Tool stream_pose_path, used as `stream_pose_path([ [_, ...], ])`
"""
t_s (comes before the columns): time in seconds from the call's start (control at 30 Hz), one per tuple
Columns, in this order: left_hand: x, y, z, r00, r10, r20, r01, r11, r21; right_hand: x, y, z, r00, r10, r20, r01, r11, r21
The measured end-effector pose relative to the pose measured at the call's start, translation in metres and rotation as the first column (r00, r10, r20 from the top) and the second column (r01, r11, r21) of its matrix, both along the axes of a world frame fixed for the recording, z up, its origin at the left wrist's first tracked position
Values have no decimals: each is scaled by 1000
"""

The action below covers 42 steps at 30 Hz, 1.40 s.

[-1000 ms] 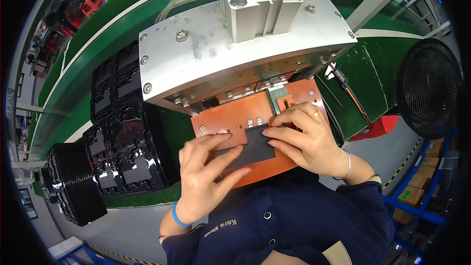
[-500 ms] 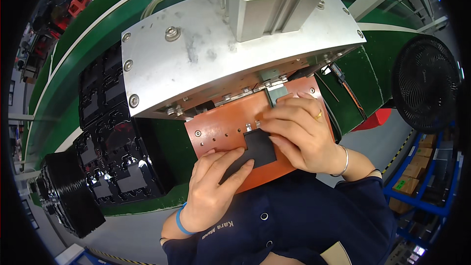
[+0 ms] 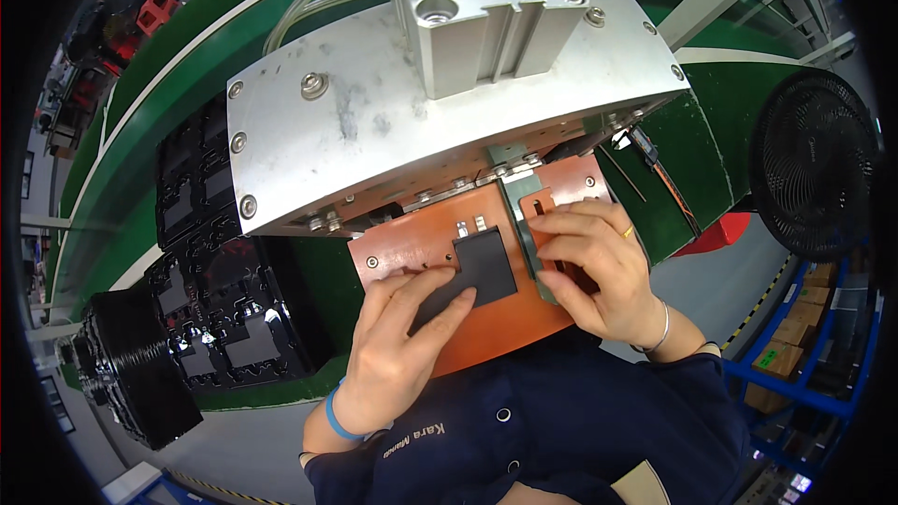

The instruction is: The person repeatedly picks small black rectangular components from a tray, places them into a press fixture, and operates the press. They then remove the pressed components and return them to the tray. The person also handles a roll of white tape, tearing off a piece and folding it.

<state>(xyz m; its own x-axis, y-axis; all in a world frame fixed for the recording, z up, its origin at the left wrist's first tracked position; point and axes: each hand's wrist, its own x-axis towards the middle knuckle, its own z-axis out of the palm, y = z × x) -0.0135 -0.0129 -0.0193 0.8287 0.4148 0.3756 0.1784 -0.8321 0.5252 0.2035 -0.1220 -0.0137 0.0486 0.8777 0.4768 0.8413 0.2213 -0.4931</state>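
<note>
On plate — dark piece — tabs toward machine — long axis left-right

Black round fan, cardboard boxes on blue shelving

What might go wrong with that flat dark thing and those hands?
The flat dark piece might shift on the orange plate if the left hand slips. The two small metal tabs at its edge might bend if bumped. The right hand is near the big metal block and might knock it.
</note>
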Motion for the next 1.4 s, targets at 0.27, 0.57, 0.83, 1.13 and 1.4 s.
stream_pose_path([
  [0.27, 15, 15, -1, 1000, 18, 23, -18, 1000, 3, 1, -3, -3, 997, 67, -48, -73, 991, -115],
  [0.57, 23, 21, -2, 999, 36, 29, -36, 999, -2, 2, -4, -5, 991, 102, -83, -113, 985, -129],
  [0.83, 23, 20, -3, 998, 57, 19, -57, 998, -28, 1, -4, -5, 990, 105, -91, -117, 983, -144],
  [1.13, 23, 19, 2, 997, 66, -26, -67, 997, -37, 0, -4, 0, 987, 160, 28, -149, 959, -242],
  [1.4, 23, 19, 4, 996, 73, -47, -76, 995, -64, -10, -6, -3, 969, 96, 229, -25, 955, -296],
])
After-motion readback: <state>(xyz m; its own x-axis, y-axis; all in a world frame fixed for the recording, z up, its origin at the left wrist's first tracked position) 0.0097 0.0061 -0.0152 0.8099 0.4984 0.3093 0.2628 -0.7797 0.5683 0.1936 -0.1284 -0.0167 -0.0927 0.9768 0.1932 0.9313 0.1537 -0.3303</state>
